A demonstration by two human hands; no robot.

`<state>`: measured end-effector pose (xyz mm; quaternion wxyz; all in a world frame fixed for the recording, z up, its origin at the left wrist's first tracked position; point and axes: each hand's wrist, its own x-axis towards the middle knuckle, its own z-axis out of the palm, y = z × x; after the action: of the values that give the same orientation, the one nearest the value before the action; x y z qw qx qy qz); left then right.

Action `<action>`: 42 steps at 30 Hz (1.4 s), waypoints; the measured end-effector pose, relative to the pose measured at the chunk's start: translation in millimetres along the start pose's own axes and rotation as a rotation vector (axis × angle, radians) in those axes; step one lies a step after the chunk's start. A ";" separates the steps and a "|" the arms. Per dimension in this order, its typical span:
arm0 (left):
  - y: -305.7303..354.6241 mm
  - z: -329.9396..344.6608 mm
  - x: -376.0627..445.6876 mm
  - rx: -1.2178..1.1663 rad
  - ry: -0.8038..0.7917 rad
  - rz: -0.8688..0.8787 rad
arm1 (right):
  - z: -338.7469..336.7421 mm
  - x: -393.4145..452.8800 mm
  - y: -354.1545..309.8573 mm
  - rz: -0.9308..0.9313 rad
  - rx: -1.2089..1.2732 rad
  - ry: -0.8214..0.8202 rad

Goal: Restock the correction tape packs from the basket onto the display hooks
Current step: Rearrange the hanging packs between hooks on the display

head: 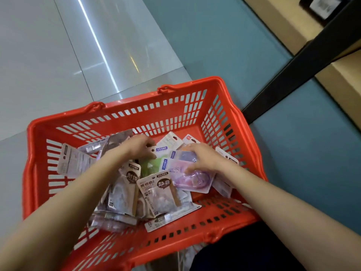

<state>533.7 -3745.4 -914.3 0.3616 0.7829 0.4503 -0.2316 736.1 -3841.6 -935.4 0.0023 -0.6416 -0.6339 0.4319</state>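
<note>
Correction tape packs lie jumbled in the red basket on the floor, overlapping at every angle; brown-carded, green and purple ones mix together. From my head view, my right hand rests on a purple pack, fingers curled at its upper edge, gripping it as far as I can judge. My left hand curls into the pile near a white pack; whether it grasps anything I cannot tell. Lifting from this tangle could drag neighbouring packs up and spill them, or bend a hang tab caught under another card. No display hooks show.
</note>
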 end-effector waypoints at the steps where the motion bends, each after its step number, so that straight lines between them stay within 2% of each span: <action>1: 4.5 -1.7 -6.5 -0.004 0.024 0.037 | -3.3 -10.4 -1.4 -0.029 0.032 0.040; 5: 28.5 -40.8 -45.3 -0.221 0.178 0.163 | -43.0 -58.1 -13.0 -0.074 0.224 0.180; 8: 51.7 -89.2 -85.1 -0.251 0.304 0.298 | -81.2 -97.0 -37.6 -0.100 0.634 0.304; 10: 69.8 -119.7 -112.7 -0.252 0.443 0.376 | -105.4 -121.0 -58.4 -0.102 0.910 0.364; 13: 99.2 -149.4 -155.9 -0.370 0.536 0.467 | -137.2 -155.5 -82.7 -0.135 1.221 0.303; 16: 121.1 -158.5 -188.9 -0.574 0.536 0.483 | -154.9 -184.1 -103.0 -0.204 1.336 0.235; 19: 136.9 -158.8 -213.7 -0.662 0.504 0.465 | -162.4 -204.8 -119.5 -0.238 1.374 0.257; 28: 172.8 -175.2 -273.3 -0.547 0.524 0.550 | -192.8 -266.0 -160.3 -0.281 1.336 0.379; 31: 200.7 -187.9 -294.8 -0.585 0.567 0.643 | -209.1 -304.6 -173.9 -0.277 1.373 0.546; 35: 252.3 -201.6 -323.2 -0.672 0.557 0.782 | -238.3 -382.3 -189.2 -0.241 1.269 0.913; 39: 315.6 -200.7 -358.9 -0.735 0.414 0.951 | -244.9 -473.5 -201.0 -0.257 1.121 1.203; 42: 366.8 -191.4 -392.7 -0.689 0.323 1.050 | -237.8 -535.6 -208.3 -0.304 1.093 1.292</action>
<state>669.5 -3930.4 -392.1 0.5849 0.7629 0.1046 0.2547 794.3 -4107.8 -376.3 0.7292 -0.5787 -0.2903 0.2216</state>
